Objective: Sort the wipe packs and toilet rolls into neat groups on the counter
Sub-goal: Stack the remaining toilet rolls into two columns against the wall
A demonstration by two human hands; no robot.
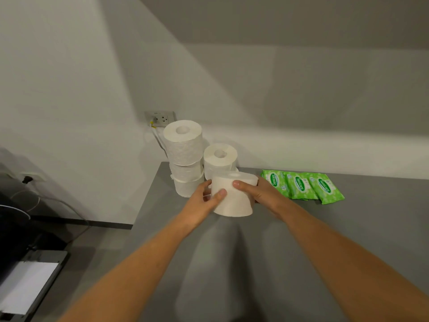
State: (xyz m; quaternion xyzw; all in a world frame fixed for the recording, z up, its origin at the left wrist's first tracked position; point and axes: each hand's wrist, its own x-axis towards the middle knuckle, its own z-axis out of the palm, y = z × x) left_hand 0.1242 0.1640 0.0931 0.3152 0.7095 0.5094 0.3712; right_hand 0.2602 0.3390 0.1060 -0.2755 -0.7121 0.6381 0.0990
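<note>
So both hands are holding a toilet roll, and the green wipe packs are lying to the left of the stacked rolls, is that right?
Not quite. In the head view the green wipe packs lie to the right of the stacked rolls, not the left. Both the left hand and right hand do hold a toilet roll.

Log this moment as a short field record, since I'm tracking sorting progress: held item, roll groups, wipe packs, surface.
held item: white paper toilet roll, gripped by left hand and right hand
tall stack: three white rolls by the wall
short stack: white rolls just right of it, count unclear
wipe packs: three green plastic packs in an overlapping row, right of the rolls
surface: grey counter
</note>
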